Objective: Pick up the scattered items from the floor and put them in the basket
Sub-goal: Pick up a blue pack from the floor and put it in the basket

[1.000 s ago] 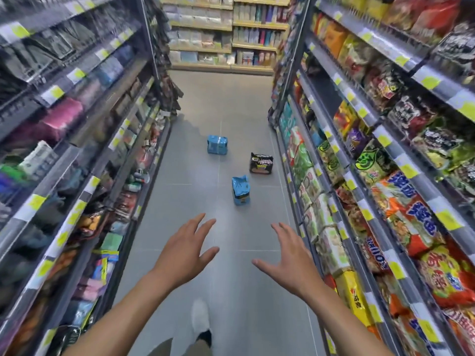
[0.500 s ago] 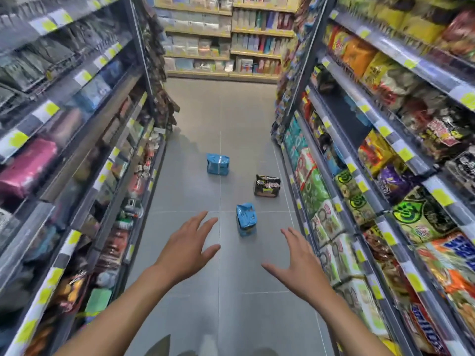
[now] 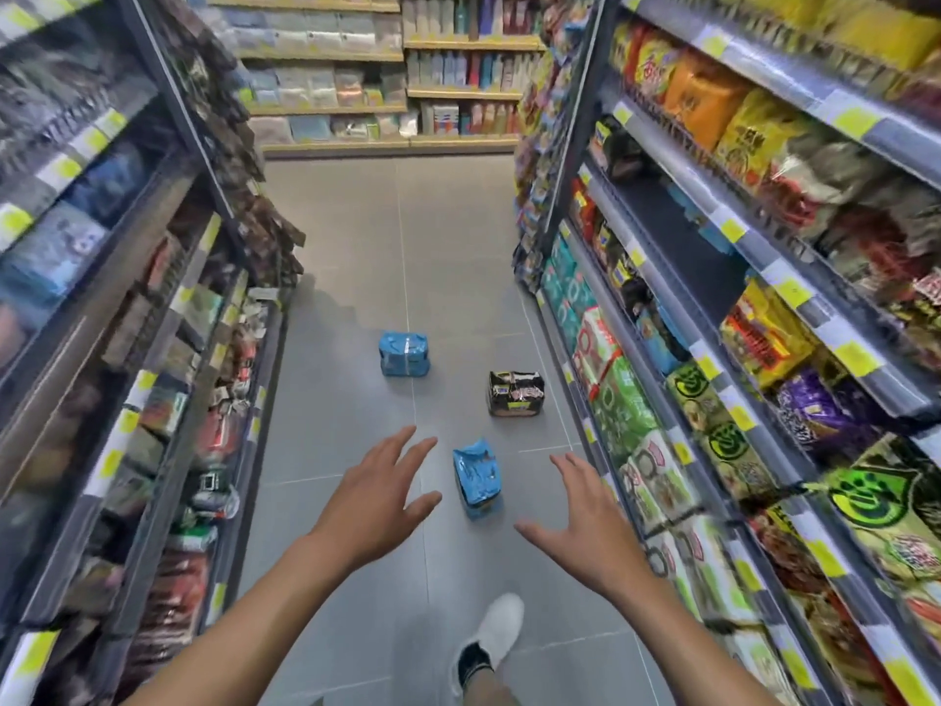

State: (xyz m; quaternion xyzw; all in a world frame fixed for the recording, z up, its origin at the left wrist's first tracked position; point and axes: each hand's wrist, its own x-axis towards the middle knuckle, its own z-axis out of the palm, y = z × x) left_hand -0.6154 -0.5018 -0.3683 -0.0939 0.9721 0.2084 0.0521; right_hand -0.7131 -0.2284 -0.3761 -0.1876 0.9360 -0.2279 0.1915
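Your left hand and right hand are spread, empty. Near blue pack stands on the floor at twelve o'clock between them; clasp its sides evenly. No basket in view.

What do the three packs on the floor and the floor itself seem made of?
The near blue pack, far blue pack, black pack: probably thin glossy plastic film, crinkled, with highlights. The floor: likely matte grey tile, judging by grout lines.
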